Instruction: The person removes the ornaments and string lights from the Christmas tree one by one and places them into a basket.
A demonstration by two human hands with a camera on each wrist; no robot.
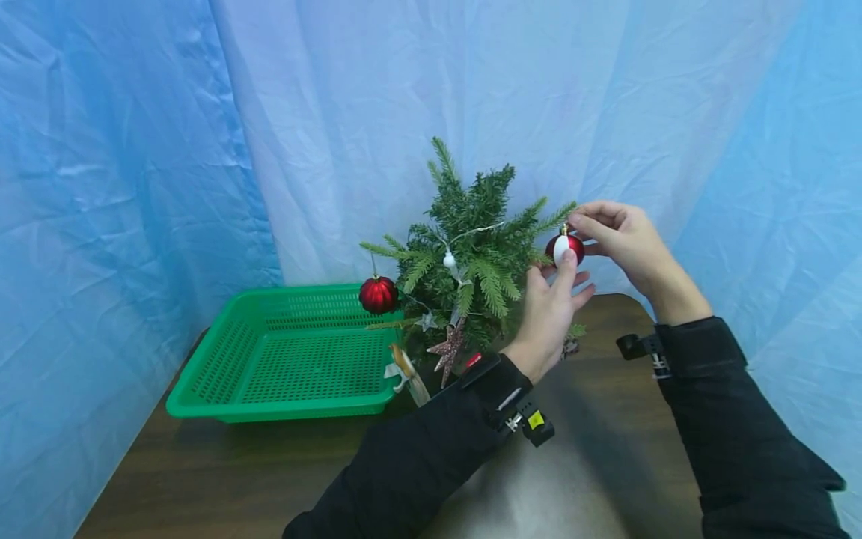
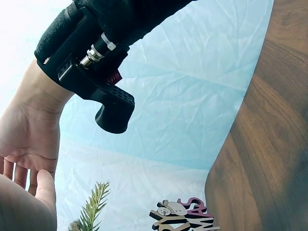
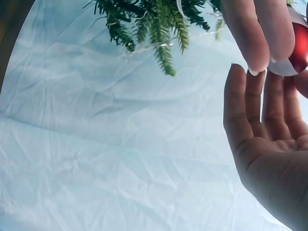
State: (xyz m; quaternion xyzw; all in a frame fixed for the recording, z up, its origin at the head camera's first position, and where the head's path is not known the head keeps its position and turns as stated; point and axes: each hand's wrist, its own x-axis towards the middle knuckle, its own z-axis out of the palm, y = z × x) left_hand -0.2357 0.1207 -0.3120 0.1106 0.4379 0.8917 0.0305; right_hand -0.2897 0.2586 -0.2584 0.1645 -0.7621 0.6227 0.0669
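Observation:
A red and white Christmas bauble (image 1: 564, 247) with a gold cap is held at the right side of a small artificial Christmas tree (image 1: 465, 254). My left hand (image 1: 548, 311) supports it from below, thumb against its front and fingers behind. From above, my right hand (image 1: 622, 243) pinches at its cap, close to a branch tip. In the right wrist view the bauble (image 3: 301, 48) shows partly between fingers. The left wrist view has my right hand (image 2: 33, 134) with bent fingers. A hanging loop is hidden by the fingers.
A ribbed red bauble (image 1: 378, 295) hangs at the tree's left, with a glittery star (image 1: 447, 348) lower down. A green plastic basket (image 1: 222, 412) stands left on the wooden table (image 1: 323, 471). A lettered ornament (image 2: 183, 214) hangs low on the right. Blue curtains (image 1: 404, 90) surround the table.

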